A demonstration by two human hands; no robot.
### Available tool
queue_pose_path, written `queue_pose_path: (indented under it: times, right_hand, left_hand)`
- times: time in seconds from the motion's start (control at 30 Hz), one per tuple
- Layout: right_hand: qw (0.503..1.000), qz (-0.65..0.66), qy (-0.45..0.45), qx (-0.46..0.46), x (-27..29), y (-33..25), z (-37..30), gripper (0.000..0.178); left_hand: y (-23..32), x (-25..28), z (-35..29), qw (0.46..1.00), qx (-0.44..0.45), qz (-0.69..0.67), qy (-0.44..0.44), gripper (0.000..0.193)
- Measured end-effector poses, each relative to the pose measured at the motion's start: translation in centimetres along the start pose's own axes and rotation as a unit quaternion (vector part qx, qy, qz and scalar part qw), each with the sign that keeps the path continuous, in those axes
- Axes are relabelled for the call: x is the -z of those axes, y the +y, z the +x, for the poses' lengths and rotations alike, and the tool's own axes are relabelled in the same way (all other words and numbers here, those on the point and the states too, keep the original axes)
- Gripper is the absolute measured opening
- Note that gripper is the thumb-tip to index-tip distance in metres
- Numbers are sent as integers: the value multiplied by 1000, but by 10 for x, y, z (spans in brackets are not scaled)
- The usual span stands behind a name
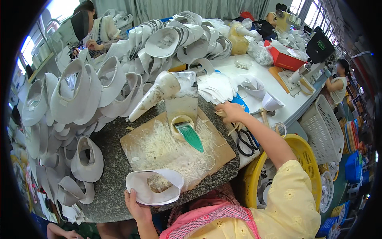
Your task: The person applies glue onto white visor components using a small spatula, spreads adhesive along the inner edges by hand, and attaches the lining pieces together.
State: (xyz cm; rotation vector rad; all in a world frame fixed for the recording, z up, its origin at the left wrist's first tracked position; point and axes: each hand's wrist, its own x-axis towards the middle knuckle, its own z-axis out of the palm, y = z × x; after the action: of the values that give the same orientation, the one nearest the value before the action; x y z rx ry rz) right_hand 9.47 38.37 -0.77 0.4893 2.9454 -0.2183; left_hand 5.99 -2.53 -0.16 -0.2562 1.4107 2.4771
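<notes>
My left hand (pixel 137 207) grips the near left edge of a white shoe upper (pixel 137 185), held over the front edge of a dusty cardboard sheet (pixel 133 141). My right hand (pixel 231 112) reaches forward to the near edge of a fanned stack of white flat pieces (pixel 216 87). Its fingers are bent together, with something pale tan at their tips; what they hold is hidden. Black-handled scissors (pixel 247 144) lie beneath my right forearm. Left of that hand, a green plastic scraper (pixel 190 137) rests in the mouth of a crusted container (pixel 181 107).
Many white shoe uppers (pixel 69 95) are piled at left and along the back (pixel 162 41). A yellow basket (pixel 296 141) stands close on my right, a grey crate (pixel 323 123) beyond it. A red box (pixel 284 57) and sewing machine (pixel 300 75) are far right. Other people sit around.
</notes>
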Motion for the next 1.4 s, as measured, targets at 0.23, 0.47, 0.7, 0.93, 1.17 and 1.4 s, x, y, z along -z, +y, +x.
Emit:
queue_pose_path:
  times: [0.23, 0.47, 0.7, 0.93, 1.17, 1.4]
  right_hand:
    - [999, -9, -21, 27, -9, 6, 18, 43]
    - [954, 248, 165, 19, 9, 38, 17, 14]
    - [795, 536, 261, 114, 70, 22, -7, 14]
    - [722, 563, 208, 345, 135, -83, -18, 23]
    - [801, 400, 72, 439, 114, -360, -26, 11]
    - [851, 186, 28, 491, -14, -479, -11, 12]
  left_hand:
    - [-1, -1, -2, 1000, 0, 14, 11, 8]
    - [3, -4, -5, 1000, -19, 8, 14, 10]
    - [15, 3, -7, 998, -24, -40, 42, 19]
    - [-8, 1, -25, 995, 50, -70, -54, 12]
    - [-11, 41, -67, 994, 15, -107, -16, 13]
    - [-14, 81, -85, 992, 32, -120, 10, 13]
